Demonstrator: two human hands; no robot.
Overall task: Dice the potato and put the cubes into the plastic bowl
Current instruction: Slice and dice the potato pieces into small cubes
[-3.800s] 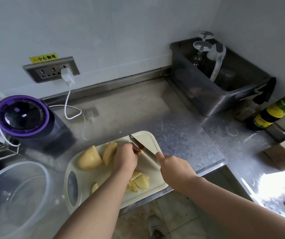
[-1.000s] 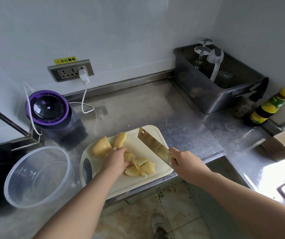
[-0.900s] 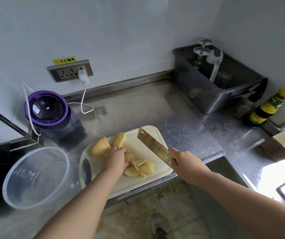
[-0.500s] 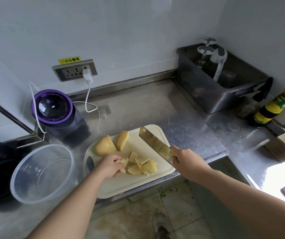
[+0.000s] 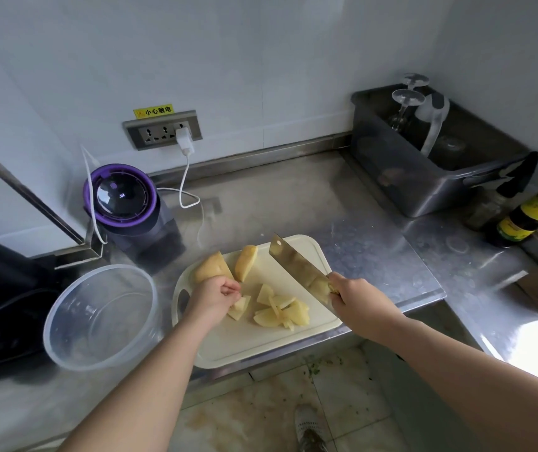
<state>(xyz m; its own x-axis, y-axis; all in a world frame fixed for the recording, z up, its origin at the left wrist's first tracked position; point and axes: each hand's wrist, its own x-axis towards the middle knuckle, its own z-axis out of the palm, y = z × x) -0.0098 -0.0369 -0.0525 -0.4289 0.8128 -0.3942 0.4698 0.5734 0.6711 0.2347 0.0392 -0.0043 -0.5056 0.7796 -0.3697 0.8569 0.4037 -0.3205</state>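
The cut potato pieces (image 5: pixel 280 309) lie heaped in the middle of the cutting board (image 5: pixel 248 344), with two larger chunks (image 5: pixel 212 267) at its far left. My left hand (image 5: pixel 213 296), which pressed on the heap a second ago, has drawn back to the heap's left edge. Its fingers are curled round what looks like a small piece. My right hand (image 5: pixel 355 303) grips the cleaver (image 5: pixel 297 262), with the blade lifted clear and pointing far-left. I judge that chopping has paused. I see no potato yet in the plastic bowl (image 5: pixel 65 347), left of the board, so a first transfer seems due.
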